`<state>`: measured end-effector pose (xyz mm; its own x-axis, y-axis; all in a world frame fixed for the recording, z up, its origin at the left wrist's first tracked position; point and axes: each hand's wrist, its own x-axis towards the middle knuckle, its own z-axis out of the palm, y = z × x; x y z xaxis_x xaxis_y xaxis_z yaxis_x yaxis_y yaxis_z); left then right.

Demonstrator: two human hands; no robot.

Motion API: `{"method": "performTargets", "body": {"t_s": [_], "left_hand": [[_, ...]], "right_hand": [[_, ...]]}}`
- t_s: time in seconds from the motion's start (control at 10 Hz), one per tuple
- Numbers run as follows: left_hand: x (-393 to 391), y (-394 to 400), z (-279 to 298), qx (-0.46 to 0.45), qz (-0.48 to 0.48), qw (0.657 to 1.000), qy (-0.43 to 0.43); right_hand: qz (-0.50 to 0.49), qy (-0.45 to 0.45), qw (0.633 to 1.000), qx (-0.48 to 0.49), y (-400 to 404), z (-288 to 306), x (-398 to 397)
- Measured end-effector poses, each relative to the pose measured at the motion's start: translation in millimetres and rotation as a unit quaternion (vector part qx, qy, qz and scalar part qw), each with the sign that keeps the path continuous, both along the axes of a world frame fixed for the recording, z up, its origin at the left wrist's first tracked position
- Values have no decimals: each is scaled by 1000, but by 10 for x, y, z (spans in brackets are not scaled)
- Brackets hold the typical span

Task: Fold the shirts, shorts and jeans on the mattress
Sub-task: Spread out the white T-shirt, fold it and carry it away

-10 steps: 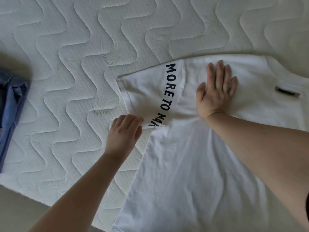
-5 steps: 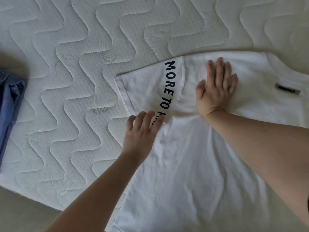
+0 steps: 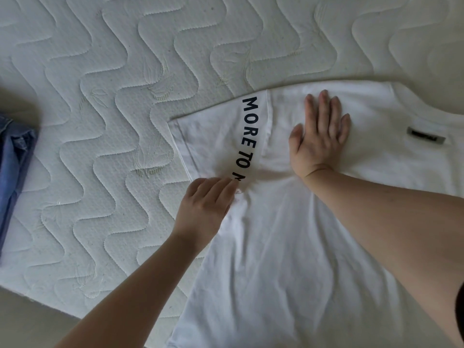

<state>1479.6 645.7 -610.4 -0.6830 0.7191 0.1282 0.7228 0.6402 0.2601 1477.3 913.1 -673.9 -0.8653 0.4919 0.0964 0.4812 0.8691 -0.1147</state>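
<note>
A white shirt [image 3: 288, 259] lies spread flat on the quilted mattress [image 3: 113, 121], its left sleeve bearing the black print "MORE TO". My right hand [image 3: 319, 136] presses flat on the shirt's shoulder area, fingers straight and together. At the sleeve's underarm, the fingers of my left hand [image 3: 208, 204] pinch the fabric, which puckers around the fingertips and covers the end of the print. A small dark label [image 3: 425, 135] sits near the collar at right.
A folded blue denim garment [image 3: 15, 167] lies at the mattress's left edge. The mattress's front edge runs diagonally at lower left, with bare floor [image 3: 22, 322] beyond it. The shirt's hem hangs over that front edge.
My left hand slid right from the sleeve's lower corner to the underarm, and the fabric there has bunched up. My right hand has stayed pressed in place.
</note>
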Motion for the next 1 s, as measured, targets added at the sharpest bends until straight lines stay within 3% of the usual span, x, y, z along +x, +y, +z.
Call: {"method": "performTargets", "body": {"t_s": [0.1,0.2,0.4,0.7,1.0], "left_hand": [[65,-57,-61,-72,47,996,25],[59,-66,-93,-73,52,995,36],[62,-63,22,-51,-3,997,-53],[160,391,-99,-63,84,988,-109],[451,407,-223,-142,86,981,-103]], "right_hand": [[0,-3,1000,-1,4,1,-2],[-1,-1,1000,0,6,-5,-2],[-1,10,1000,6,10,-21,1],[0,18,1000,13,8,-33,3],[-3,42,999,21,9,-72,0]]}}
